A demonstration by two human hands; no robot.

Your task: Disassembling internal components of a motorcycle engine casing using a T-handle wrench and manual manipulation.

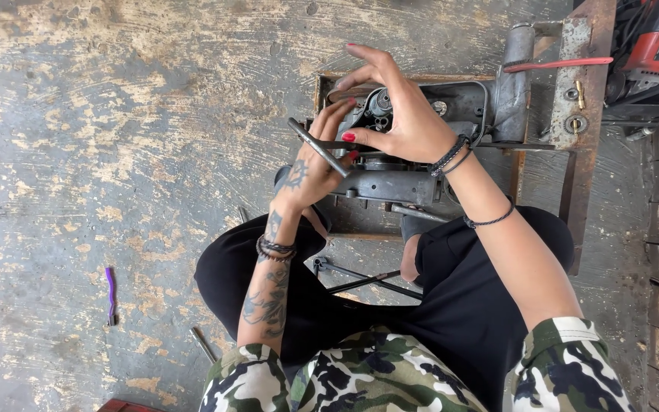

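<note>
A grey metal engine block [398, 183] sits in a rusty steel frame [581, 84] on the floor in front of me. My left hand [306, 172] grips a dark T-handle wrench [318, 147] whose shaft runs into the engine's left side. My right hand [398, 107] rests on the top of the engine, thumb and fingers pinching around a round part [379, 101] there. Both wrists wear dark bands. My knees in black trousers lie just below the engine.
A purple-handled tool [110, 294] lies on the worn concrete floor at left. A metal rod [201, 343] lies near my left elbow, and dark bars [360, 278] lie between my knees. A red power tool [650, 49] and cables sit at the top right.
</note>
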